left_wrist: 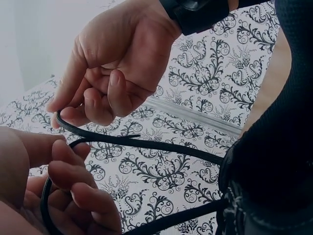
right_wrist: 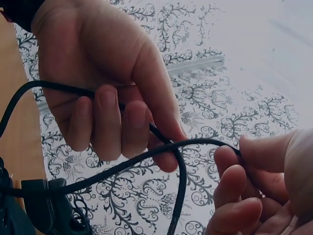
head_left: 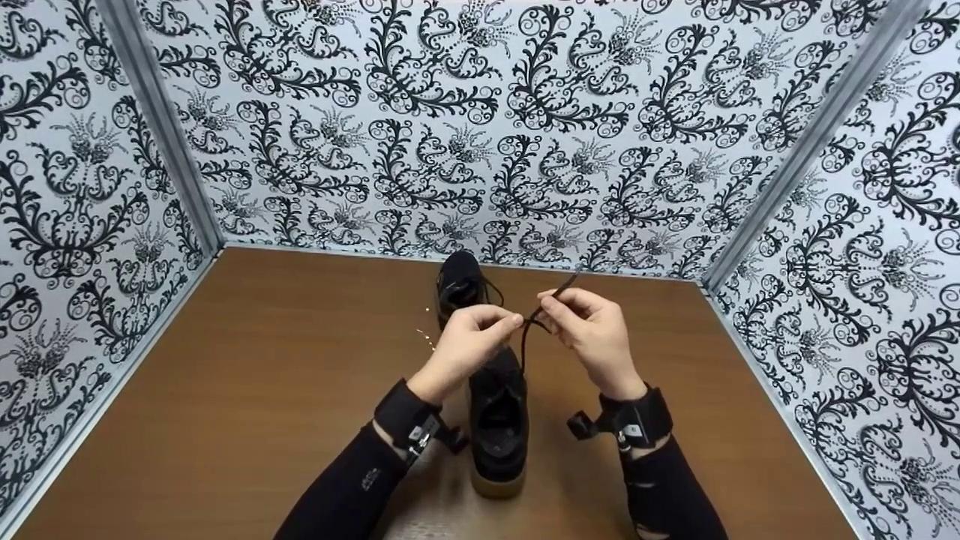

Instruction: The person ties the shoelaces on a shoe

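Observation:
A black shoe (head_left: 499, 439) with a tan sole stands on the table, its heel nearest me and its toe partly hidden under the left hand. Above it the left hand (head_left: 471, 343) pinches a black shoelace (head_left: 523, 349) between thumb and index finger. My right hand (head_left: 604, 341) pinches another stretch of lace, whose loose end points up and away. In the right wrist view this lace runs across the palm of the right hand (right_wrist: 105, 73) and crosses the strand (right_wrist: 112, 169) held by the left hand (right_wrist: 264, 196). The fingertips of both hands are close together.
Beyond the hands stands a second black shoe (head_left: 459, 279), partly covered by the left hand, with a lace looped at its side. Patterned walls (head_left: 480, 150) with metal corner posts (head_left: 810, 142) enclose the brown table (head_left: 300, 375). Small bright specks (head_left: 426, 337) show beside the left hand.

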A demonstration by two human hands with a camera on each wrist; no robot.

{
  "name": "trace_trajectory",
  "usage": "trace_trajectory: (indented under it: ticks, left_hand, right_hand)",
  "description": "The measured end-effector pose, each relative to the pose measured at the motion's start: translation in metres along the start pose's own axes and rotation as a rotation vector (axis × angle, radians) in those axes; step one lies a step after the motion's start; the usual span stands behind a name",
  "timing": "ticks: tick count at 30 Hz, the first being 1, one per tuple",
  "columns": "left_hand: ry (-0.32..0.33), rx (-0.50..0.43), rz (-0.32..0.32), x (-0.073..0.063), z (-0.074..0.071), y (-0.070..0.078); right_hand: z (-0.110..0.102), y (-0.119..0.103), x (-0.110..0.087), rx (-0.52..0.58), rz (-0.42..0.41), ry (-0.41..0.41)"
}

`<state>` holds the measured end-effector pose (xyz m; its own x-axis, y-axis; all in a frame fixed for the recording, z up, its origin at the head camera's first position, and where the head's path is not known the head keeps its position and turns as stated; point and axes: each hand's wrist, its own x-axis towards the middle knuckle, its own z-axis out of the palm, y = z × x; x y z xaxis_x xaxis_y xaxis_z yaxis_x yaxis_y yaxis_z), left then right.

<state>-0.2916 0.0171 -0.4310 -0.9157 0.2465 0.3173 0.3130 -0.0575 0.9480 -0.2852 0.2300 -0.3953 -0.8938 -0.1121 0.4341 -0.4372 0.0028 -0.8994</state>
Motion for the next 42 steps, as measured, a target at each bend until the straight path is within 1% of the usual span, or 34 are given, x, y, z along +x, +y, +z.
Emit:
trace_trajectory:
  ticks: [5,7,9,11,15,20,23,27,31,33,36,40,42]
  left_hand:
    - [-0.078,-0.053,-0.008,-0.001,0.001,0.0]
    - [-0.1,-0.051,-0.002,-0.002,0.001,0.0]
    - [-0.109,-0.026,0.018,-0.002,0.002,-0.001]
    - [-0.11,0.013,0.044,-0.002,0.003,-0.001]
    - [-0.088,0.099,0.086,-0.003,0.004,-0.001]
    - [-0.057,0.146,0.092,-0.003,0.006,-0.001]
    - [-0.041,0.145,0.092,-0.003,0.006,-0.002]
    - [-0.023,0.088,0.075,-0.002,0.006,-0.003]
    - [0.004,-0.002,0.028,-0.001,0.006,-0.004]
    - [0.02,-0.038,0.009,-0.001,0.006,-0.004]
    - [0.041,-0.07,-0.01,0.0,0.006,-0.004]
    - [0.057,-0.103,-0.026,0.0,0.005,-0.004]
    - [0.054,-0.121,-0.038,0.001,0.004,-0.006]
  right_hand:
    - [-0.002,-0.001,0.0,0.029,0.033,0.012]
    - [-0.003,-0.001,0.001,0.038,0.041,0.016]
    - [-0.003,0.0,0.001,0.039,0.048,0.019]
    - [-0.004,0.0,0.001,0.037,0.055,0.021]
    - [-0.004,0.003,0.001,0.028,0.059,0.019]
    - [-0.004,0.006,0.002,-0.015,0.039,0.023]
    - [-0.004,0.008,0.002,-0.068,0.028,0.021]
    - [-0.005,0.01,0.003,-0.102,0.039,0.02]
    - [-0.008,0.012,0.005,-0.121,0.078,0.01]
    - [-0.009,0.012,0.006,-0.144,0.099,-0.01]
    - [-0.012,0.011,0.006,-0.199,0.119,-0.057]
    - [-0.014,0.009,0.005,-0.278,0.119,-0.158]
    - [-0.016,0.009,0.004,-0.319,0.116,-0.209]
